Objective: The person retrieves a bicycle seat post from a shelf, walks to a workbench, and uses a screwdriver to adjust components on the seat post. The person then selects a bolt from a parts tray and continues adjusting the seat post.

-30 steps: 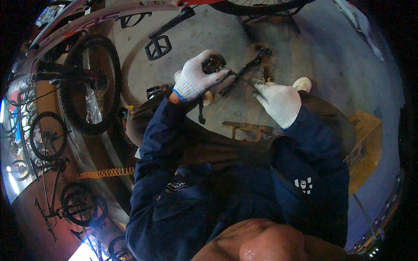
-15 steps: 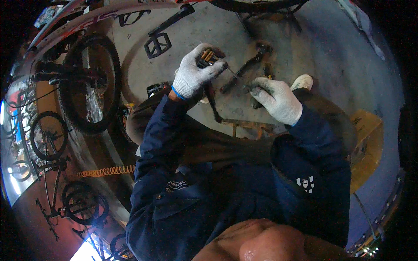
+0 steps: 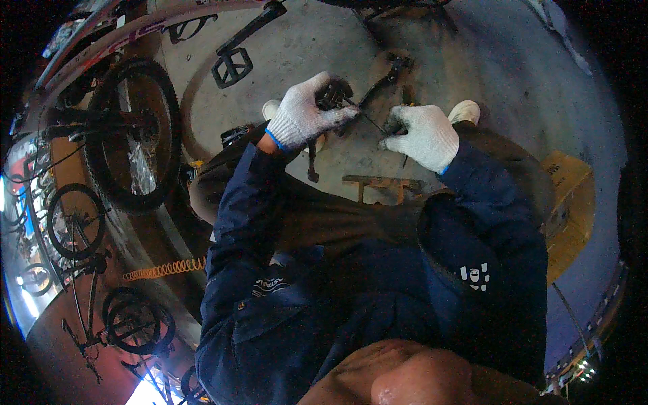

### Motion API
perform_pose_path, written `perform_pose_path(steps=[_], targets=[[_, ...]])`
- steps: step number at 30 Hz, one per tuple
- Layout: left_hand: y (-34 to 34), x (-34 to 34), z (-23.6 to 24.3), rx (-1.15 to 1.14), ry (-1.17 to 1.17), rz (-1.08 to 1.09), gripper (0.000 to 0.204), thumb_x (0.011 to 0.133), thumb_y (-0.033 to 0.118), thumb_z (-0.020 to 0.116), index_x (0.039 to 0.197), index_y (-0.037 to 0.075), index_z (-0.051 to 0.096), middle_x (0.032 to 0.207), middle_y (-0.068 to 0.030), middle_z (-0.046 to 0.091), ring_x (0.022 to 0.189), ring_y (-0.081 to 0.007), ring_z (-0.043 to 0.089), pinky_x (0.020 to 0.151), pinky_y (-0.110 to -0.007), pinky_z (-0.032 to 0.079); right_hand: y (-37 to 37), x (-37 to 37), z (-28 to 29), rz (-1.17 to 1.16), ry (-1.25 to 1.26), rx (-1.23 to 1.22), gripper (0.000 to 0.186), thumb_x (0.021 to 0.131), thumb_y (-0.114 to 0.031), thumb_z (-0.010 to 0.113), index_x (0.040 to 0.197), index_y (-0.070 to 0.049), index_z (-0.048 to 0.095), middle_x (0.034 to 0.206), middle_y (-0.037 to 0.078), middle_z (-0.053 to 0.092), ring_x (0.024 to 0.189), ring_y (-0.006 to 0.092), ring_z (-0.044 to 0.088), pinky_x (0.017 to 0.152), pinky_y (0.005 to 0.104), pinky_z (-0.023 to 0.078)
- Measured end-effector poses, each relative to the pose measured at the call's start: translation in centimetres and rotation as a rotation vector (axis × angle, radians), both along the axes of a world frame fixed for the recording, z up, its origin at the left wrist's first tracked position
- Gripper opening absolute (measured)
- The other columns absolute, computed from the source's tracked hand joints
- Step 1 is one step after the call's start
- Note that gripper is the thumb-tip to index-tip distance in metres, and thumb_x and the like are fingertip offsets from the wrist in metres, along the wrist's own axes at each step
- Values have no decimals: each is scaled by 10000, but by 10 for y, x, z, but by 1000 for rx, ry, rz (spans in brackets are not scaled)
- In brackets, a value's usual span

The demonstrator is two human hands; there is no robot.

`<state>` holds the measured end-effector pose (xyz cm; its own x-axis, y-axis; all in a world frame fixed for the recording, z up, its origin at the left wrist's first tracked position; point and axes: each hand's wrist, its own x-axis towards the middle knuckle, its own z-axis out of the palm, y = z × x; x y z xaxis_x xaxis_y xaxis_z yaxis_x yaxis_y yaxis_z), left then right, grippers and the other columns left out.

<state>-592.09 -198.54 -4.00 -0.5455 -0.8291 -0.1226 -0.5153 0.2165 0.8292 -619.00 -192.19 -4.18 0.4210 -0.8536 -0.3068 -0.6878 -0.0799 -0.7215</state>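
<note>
My left hand (image 3: 305,116), in a white knit glove with a blue cuff, grips a small dark bicycle part (image 3: 333,94) above the concrete floor. A thin dark rod (image 3: 370,120) runs from that part toward my right hand (image 3: 424,134), also gloved in white, which is closed around a dark tool that is mostly hidden in the fist. Both hands are close together above my knees. My dark blue sleeves fill the lower middle of the view.
A black crank arm with pedal (image 3: 233,65) lies on the floor at upper left; another dark tool (image 3: 386,75) lies beyond my hands. A small wooden stool (image 3: 381,183) stands between my feet. Bicycle wheels (image 3: 128,145) stand at left, a cardboard box (image 3: 570,202) at right, an orange coiled hose (image 3: 162,270) below.
My left hand has lifted the dark part slightly toward the right. My right hand has drawn in closer to it, and the thin rod now spans the gap between the hands.
</note>
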Motion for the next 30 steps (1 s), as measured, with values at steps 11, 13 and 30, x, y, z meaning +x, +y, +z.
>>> perform_pose_path(steps=[11, 13, 30], targets=[[1, -7, 1, 152, -74, -15, 489, 841, 283, 890, 1175, 2, 670, 1044, -129, 756, 969, -176, 714, 901, -330, 565, -4, 0, -23, 81, -282, 300, 364, 961, -325, 689, 1154, -19, 726, 975, 215, 743, 889, 359, 730, 806, 435, 570], [1, -7, -1, 66, -90, -69, 497, 842, 293, 891, 1186, 9, 672, 1049, -127, 757, 971, -180, 718, 902, -330, 567, -5, -1, -25, 127, -288, 257, 345, 961, -310, 685, 1152, -27, 732, 967, 203, 748, 865, 328, 734, 795, 421, 574], [4, -5, -3, 84, -109, -45, 529, 840, 295, 896, 1228, 17, 667, 1091, -127, 755, 985, -177, 715, 919, -327, 563, -3, 1, -25, 67, -165, 133, 350, 925, -319, 718, 1141, -44, 726, 881, 194, 740, 817, 398, 713, 763, 465, 567]])
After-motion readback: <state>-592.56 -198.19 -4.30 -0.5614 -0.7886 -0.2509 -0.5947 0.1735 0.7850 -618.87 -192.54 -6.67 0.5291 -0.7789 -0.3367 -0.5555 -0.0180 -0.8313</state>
